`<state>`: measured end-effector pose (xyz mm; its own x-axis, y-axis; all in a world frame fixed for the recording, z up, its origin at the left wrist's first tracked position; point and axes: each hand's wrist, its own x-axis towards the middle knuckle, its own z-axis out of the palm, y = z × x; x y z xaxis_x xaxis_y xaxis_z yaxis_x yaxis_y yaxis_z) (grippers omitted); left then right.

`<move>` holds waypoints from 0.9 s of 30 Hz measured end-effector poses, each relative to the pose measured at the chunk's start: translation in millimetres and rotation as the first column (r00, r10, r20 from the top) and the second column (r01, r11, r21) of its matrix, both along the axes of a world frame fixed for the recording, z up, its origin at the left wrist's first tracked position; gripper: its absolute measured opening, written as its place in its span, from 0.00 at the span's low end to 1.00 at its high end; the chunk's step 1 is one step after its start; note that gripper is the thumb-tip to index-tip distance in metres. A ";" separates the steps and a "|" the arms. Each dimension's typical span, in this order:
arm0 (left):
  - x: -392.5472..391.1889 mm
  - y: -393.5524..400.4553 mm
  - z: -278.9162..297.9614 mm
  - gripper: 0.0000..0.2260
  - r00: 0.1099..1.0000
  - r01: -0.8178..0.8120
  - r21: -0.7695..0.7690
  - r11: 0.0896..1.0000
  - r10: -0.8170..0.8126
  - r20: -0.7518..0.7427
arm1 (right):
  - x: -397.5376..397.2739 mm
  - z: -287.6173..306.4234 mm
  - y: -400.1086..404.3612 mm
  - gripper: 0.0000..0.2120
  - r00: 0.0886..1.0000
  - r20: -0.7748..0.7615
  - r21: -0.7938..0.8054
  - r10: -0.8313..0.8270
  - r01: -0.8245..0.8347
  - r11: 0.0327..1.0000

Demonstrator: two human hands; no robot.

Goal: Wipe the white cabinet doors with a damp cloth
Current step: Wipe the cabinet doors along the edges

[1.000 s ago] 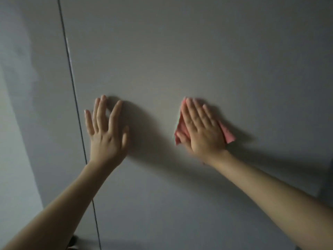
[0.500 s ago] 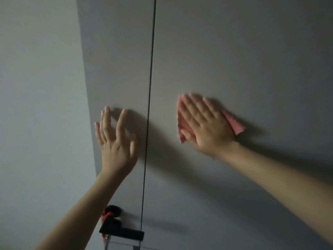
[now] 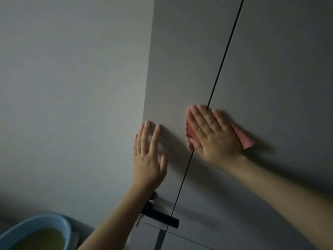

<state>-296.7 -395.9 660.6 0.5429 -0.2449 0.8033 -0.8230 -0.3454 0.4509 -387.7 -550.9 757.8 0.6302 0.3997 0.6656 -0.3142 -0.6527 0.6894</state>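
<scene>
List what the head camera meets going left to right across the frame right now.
Blue basin low in the corner → plain wall → left hand flat on the left cabinet door → right hand pressing the pink cloth over the door gap → right cabinet door.

pink cloth (image 3: 244, 139) | flat across seam | white cabinet doors (image 3: 281, 73) shut
</scene>
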 end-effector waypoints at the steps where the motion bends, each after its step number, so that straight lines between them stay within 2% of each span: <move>1: -0.9 1.8 -6.6 0.26 1.000 0.008 0.002 1.000 -0.008 -0.027 | 11.6 -0.5 7.0 0.28 0.999 0.045 0.020 -0.016 0.016 1.000; 3: 0.1 4.3 -19.7 0.26 0.998 0.032 0.016 0.999 -0.031 -0.063 | 33.1 -19.8 20.2 0.28 0.998 0.026 0.020 -0.053 0.052 0.998; 5: 4.0 7.6 -27.5 0.26 0.997 0.060 0.011 0.998 -0.060 -0.058 | 37.3 -59.4 23.8 0.27 0.992 -0.102 -0.067 -0.079 0.072 0.995; 7: 6.5 12.0 -34.2 0.25 0.997 0.059 0.018 0.998 -0.058 -0.055 | 18.9 -94.8 11.5 0.26 0.962 -0.264 -0.107 -0.067 0.040 0.993; 10: 1.7 16.3 -47.0 0.26 0.993 0.037 0.050 0.998 -0.031 -0.110 | -29.4 -119.7 -17.5 0.24 0.918 -0.392 -0.156 -0.056 -0.006 0.988; 12: -12.5 13.6 -54.8 0.26 0.985 0.039 0.067 0.997 -0.027 -0.170 | -53.2 -115.1 -34.6 0.24 0.916 -0.400 -0.182 -0.030 -0.048 0.982; 14: -25.7 5.9 -57.2 0.27 0.975 0.047 0.059 0.997 -0.033 -0.219 | -50.8 -108.2 -40.6 0.24 0.944 -0.330 -0.178 0.008 -0.071 0.981; 16: -37.0 -6.8 -55.6 0.28 0.963 0.023 0.016 1.000 -0.017 -0.270 | -36.4 -113.8 -34.5 0.26 0.967 -0.255 -0.114 0.028 -0.059 0.992; 17: -42.7 -14.9 -55.4 0.29 0.958 -0.009 -0.008 1.000 0.006 -0.288 | -31.5 -124.2 -30.7 0.26 0.963 -0.267 -0.082 0.038 -0.062 0.995; 20: -53.9 -32.2 -59.4 0.29 0.942 -0.084 -0.050 0.995 0.063 -0.329 | -40.2 -173.2 -33.0 0.28 0.907 -0.421 -0.121 -0.016 -0.039 0.992; 21: -57.9 -36.8 -64.0 0.28 0.939 -0.085 -0.049 0.995 0.063 -0.339 | -51.4 -189.1 -44.5 0.31 0.864 -0.503 -0.065 0.032 -0.074 0.995; 23: -74.5 -48.5 -77.3 0.28 0.933 -0.088 -0.019 0.996 0.076 -0.351 | -80.7 -204.4 -64.7 0.34 0.820 -0.552 0.064 0.150 -0.138 0.988; 25: -91.2 -59.8 -85.2 0.29 0.928 -0.093 0.020 0.995 0.094 -0.362 | -100.9 -187.9 -77.1 0.35 0.854 -0.512 0.006 0.089 -0.101 0.995; 27: -111.9 -75.4 -85.8 0.30 0.934 -0.080 0.044 0.996 0.090 -0.344 | -114.4 -150.4 -92.1 0.30 0.923 -0.374 -0.052 0.092 -0.120 0.991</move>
